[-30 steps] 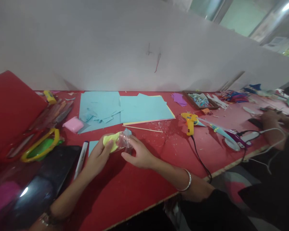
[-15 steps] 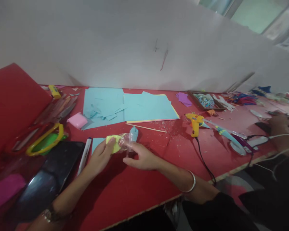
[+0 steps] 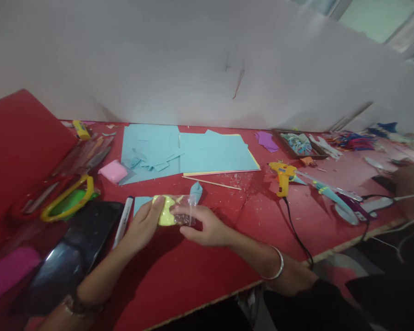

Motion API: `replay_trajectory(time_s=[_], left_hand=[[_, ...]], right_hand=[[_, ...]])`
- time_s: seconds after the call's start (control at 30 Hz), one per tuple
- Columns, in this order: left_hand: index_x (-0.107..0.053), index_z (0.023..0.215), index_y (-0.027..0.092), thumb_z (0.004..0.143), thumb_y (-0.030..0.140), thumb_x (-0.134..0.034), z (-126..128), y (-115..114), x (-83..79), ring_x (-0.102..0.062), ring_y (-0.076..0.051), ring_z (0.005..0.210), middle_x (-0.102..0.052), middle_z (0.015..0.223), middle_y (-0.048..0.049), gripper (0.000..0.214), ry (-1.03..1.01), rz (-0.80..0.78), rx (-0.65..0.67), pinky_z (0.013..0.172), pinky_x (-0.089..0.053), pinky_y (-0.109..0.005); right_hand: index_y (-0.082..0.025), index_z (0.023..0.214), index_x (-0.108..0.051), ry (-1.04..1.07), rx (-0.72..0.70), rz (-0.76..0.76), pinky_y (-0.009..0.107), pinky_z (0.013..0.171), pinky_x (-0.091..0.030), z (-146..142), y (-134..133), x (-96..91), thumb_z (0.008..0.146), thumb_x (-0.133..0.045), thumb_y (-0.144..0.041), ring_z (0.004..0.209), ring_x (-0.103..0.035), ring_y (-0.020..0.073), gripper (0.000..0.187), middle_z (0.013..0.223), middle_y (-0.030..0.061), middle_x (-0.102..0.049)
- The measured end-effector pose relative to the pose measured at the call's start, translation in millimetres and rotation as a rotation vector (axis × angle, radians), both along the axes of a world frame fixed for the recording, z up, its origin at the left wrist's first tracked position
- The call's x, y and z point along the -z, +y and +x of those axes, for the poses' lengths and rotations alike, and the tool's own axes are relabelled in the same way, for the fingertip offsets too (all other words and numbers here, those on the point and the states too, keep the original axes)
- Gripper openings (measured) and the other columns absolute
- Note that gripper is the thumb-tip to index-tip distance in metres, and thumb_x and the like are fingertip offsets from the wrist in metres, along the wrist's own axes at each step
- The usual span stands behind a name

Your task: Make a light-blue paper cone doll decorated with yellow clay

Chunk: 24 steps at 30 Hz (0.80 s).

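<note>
My left hand [image 3: 143, 227] is closed on a soft yellow lump [image 3: 165, 214], perhaps modelling clay, in a clear plastic bag [image 3: 193, 202], thumb on top. From the right, my right hand [image 3: 210, 227] reaches to the bag. Its long fingers show through the clear film, close to the yellow lump; its thumb stands apart below, so the hand looks open. Whether the fingertips touch the lump is hard to see. Just behind the bag is a folded blue paper piece [image 3: 196, 189]. A thin wooden stick [image 3: 212, 183] lies beyond it.
Blue paper sheets [image 3: 214, 154] lie at the back. On the left are a pink packet [image 3: 113, 172], a marker [image 3: 123, 223], a black packet [image 3: 72, 253] and a yellow-rimmed item [image 3: 69, 202]. A yellow glue gun [image 3: 283, 177] with its cord lies right. Someone's arm [image 3: 409, 188] rests far right.
The clear bag now lies flatter and more spread out, with more of the yellow lump showing. My right fingers are further under the film. The view has shifted slightly.
</note>
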<state>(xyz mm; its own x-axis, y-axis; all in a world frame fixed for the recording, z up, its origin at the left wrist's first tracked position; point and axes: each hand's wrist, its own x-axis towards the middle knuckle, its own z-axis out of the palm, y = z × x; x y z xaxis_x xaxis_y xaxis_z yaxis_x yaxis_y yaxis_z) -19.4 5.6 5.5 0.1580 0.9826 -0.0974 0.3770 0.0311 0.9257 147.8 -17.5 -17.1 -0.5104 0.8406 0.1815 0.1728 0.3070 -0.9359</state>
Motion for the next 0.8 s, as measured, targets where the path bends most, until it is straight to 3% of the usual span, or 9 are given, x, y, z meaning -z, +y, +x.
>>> replay_trajectory(time_s=[0.17,0.4,0.8], left_hand=[[-0.049,0.054,0.02,0.075,0.056,-0.039,-3.8,2.3,3.5,-0.051,-0.017,0.055,-0.055,0.052,-0.0024,0.043,0.026,-0.01,-0.027,0.056,-0.047,-0.027],[-0.048,0.054,0.02,0.077,0.052,-0.04,4.7,-3.1,-1.4,-0.044,-0.015,0.049,-0.045,0.043,0.0004,0.04,-0.04,0.012,-0.041,0.046,-0.04,-0.025],[-0.047,0.052,0.021,0.076,0.053,-0.044,5.3,-4.0,2.8,-0.037,-0.013,0.041,-0.039,0.038,0.0033,0.04,-0.092,-0.005,0.048,0.041,-0.033,-0.025]], right_hand=[[-0.018,0.127,-0.043,-0.004,0.089,0.137,0.039,0.094,-0.044,-3.5,-4.0,-3.0,0.081,-0.048,-0.03,0.111,-0.055,0.0199,0.048,0.121,0.0108,-0.058],[-0.019,0.116,-0.052,0.045,0.306,0.311,0.036,0.092,-0.047,-3.0,-1.1,-5.3,0.08,-0.049,-0.024,0.105,-0.058,0.0185,0.037,0.112,0.0088,-0.063],[-0.017,0.108,-0.056,0.006,0.239,0.3,0.031,0.074,-0.051,-2.0,1.9,-3.3,0.079,-0.045,-0.023,0.082,-0.059,0.0153,0.031,0.093,0.0073,-0.062]])
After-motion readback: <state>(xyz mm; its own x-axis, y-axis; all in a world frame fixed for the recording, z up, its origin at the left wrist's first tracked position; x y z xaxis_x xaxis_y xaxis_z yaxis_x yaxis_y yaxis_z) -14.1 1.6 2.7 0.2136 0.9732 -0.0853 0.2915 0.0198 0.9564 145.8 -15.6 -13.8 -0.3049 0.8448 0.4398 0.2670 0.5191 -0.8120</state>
